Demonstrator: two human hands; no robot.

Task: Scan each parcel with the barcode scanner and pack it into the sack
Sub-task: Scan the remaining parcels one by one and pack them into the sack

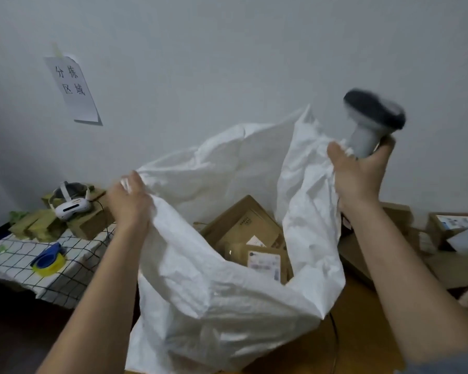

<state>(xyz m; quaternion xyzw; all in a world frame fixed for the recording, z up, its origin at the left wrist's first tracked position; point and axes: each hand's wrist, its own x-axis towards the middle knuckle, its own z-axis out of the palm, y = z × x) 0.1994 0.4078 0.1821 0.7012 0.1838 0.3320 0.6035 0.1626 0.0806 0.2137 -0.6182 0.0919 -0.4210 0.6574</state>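
Looking down through the head camera, I see my left hand (130, 203) gripping the left rim of a large white woven plastic sack (227, 292), fingers curled round a bunch of the fabric. My right hand (360, 174) is raised at the far right, wrapped round the grey handle of a barcode scanner with a dark head (373, 117), which is blurred; the same hand also pinches the sack's right rim against the handle. Between the two hands the sack's mouth gapes wide. Inside it lie brown cardboard parcels (249, 228), the nearest one bearing a white printed label (264, 261). More cardboard boxes (449, 228) sit to the right of the sack. On the left, a counter under a white cloth with a dark grid (73, 265) carries a blue and yellow tape dispenser (49, 259) and, farther back, a white headset (70, 203) resting on a box. A paper sign with handwritten characters (72, 87) is taped to the far wall.
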